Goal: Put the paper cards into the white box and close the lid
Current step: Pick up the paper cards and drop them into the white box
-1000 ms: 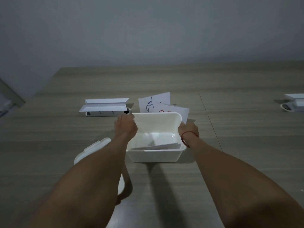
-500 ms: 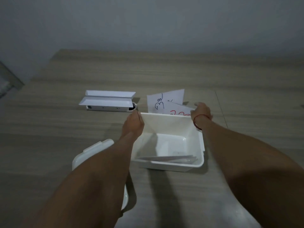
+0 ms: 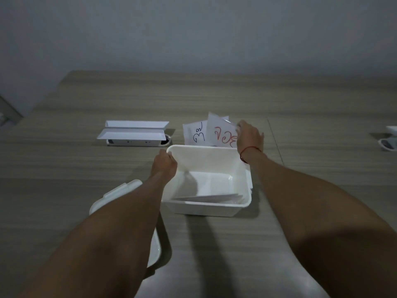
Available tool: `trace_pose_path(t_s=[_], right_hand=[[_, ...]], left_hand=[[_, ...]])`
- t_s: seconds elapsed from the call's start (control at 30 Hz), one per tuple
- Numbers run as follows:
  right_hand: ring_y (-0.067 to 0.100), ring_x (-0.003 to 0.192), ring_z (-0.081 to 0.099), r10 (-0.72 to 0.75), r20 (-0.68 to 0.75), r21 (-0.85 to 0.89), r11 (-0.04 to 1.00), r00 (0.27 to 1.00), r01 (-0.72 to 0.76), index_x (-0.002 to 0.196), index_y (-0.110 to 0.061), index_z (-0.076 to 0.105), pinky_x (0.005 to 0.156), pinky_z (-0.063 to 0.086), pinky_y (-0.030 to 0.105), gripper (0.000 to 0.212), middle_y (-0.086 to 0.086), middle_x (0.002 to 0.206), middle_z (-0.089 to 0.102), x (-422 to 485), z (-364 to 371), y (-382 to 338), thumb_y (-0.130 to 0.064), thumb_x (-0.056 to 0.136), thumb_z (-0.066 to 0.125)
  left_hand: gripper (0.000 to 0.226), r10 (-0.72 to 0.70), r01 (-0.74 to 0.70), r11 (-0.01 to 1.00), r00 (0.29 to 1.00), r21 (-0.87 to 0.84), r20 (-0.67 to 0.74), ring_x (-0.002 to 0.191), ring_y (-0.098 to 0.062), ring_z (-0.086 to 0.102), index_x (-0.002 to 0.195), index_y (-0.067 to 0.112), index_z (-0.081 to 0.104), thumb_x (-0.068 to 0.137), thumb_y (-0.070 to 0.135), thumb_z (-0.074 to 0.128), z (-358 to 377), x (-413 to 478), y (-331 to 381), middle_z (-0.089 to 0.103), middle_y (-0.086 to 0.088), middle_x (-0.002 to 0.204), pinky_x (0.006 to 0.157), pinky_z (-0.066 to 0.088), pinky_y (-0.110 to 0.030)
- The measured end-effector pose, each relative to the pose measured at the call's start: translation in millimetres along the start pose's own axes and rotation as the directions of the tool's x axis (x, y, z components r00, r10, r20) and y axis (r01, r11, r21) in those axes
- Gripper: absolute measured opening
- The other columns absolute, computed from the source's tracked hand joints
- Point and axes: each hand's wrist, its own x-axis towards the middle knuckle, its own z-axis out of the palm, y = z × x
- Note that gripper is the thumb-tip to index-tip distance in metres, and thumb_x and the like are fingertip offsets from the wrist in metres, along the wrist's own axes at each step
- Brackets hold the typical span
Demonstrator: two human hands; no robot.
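The white box (image 3: 217, 208) stands open in the middle of the table, with several paper cards (image 3: 211, 198) lying flat inside near its front wall. My left hand (image 3: 164, 166) grips the box's far left rim. My right hand (image 3: 249, 137) is beyond the box's far right corner, shut on a card with red writing (image 3: 221, 134) that is tilted up off the table. Another card with blue writing (image 3: 195, 135) lies just left of it. The white lid (image 3: 120, 191) rests on the table under my left forearm, partly hidden.
A white folded holder (image 3: 134, 133) sits on the table to the far left of the box. Another white object (image 3: 388, 140) lies at the right edge. The wooden table ends at a grey wall behind.
My right hand left the box's right rim, reached behind the box and lifted the red-lettered card. My left hand stayed on the rim. The camera moved closer.
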Motion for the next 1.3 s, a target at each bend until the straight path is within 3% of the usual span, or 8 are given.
trace_pose_path(t_s=[0.33,0.5,0.7,0.83,0.93,1.0,1.13,1.3], right_hand=[[0.025,0.114,0.055,0.001,-0.217,0.379,0.922,0.976,0.083,0.114,-0.012,0.060,0.090,0.026,0.031,0.028,0.007,0.117,0.065,-29,-68,-10,-0.021,0.099,0.037],[0.028,0.113,0.057,-0.019,0.003,0.434,0.901,1.000,0.016,0.108,-0.010,0.062,0.106,0.028,0.040,0.027,0.009,0.116,0.067,-61,-61,1,-0.025,0.098,0.042],[0.025,0.107,0.058,-0.139,0.242,0.402,0.915,0.960,0.031,0.089,-0.023,0.058,0.104,0.038,0.043,0.014,0.003,0.103,0.065,-92,-28,17,-0.026,0.096,0.046],[0.017,0.095,0.054,-0.242,0.585,0.312,0.948,0.774,0.061,0.099,-0.012,0.068,0.089,0.042,0.026,0.019,0.008,0.104,0.065,-106,-11,25,-0.018,0.093,0.051],[0.014,0.091,0.053,-0.188,0.737,0.215,0.976,0.649,0.039,0.085,-0.021,0.069,0.085,0.043,0.026,0.013,-0.002,0.094,0.059,-114,-15,26,-0.031,0.087,0.061],[0.015,0.083,0.053,-0.140,0.724,0.227,0.973,0.676,-0.041,0.075,-0.021,0.065,0.079,0.043,0.026,0.024,-0.001,0.087,0.059,-111,-18,27,-0.044,0.083,0.064],[0.023,0.094,0.065,-0.029,0.307,0.255,0.966,0.951,-0.052,0.081,-0.019,0.069,0.087,0.049,0.032,0.018,0.008,0.096,0.072,-93,-21,33,-0.033,0.086,0.061],[0.033,0.131,0.042,0.219,0.272,0.117,0.959,0.937,-0.258,0.137,-0.012,0.041,0.104,0.037,0.041,0.044,0.014,0.141,0.045,-75,-16,40,-0.015,0.095,0.050]], left_hand=[[0.044,-0.052,0.053,0.999,0.996,-0.012,0.067,0.118,-0.041,0.053,0.140,0.009,0.039,0.096,0.009,0.034,-6,-44,-2,0.052,-0.024,0.132,0.093,0.046,-0.043],[0.049,-0.065,0.068,0.997,0.996,-0.043,0.060,0.119,-0.042,0.053,0.143,0.011,0.034,0.095,0.007,0.035,-4,-55,-4,0.051,-0.024,0.133,0.092,0.046,-0.045],[0.042,-0.093,0.097,0.994,0.994,-0.060,0.055,0.123,-0.041,0.051,0.138,0.001,0.038,0.096,0.006,0.036,0,-62,-7,0.050,-0.025,0.135,0.096,0.044,-0.045],[0.041,-0.103,0.107,0.991,0.993,-0.077,0.052,0.123,-0.040,0.051,0.137,0.000,0.038,0.096,0.006,0.037,2,-63,-7,0.050,-0.025,0.136,0.096,0.044,-0.042],[0.042,-0.112,0.115,0.990,0.993,-0.079,0.048,0.123,-0.040,0.051,0.138,0.001,0.037,0.096,0.004,0.037,4,-63,-4,0.049,-0.024,0.136,0.096,0.044,-0.042],[0.042,-0.127,0.129,0.989,0.991,-0.073,0.041,0.122,-0.039,0.051,0.138,0.002,0.037,0.096,0.004,0.036,6,-62,-3,0.050,-0.023,0.136,0.095,0.045,-0.043],[0.040,-0.112,0.114,0.990,0.993,-0.079,0.032,0.120,-0.040,0.052,0.136,0.000,0.038,0.097,0.004,0.036,11,-55,2,0.051,-0.024,0.134,0.090,0.045,-0.041],[0.039,-0.068,0.072,0.996,0.995,-0.053,0.066,0.117,-0.039,0.054,0.135,0.002,0.039,0.097,0.008,0.034,19,-35,15,0.052,-0.023,0.132,0.076,0.039,-0.035]])
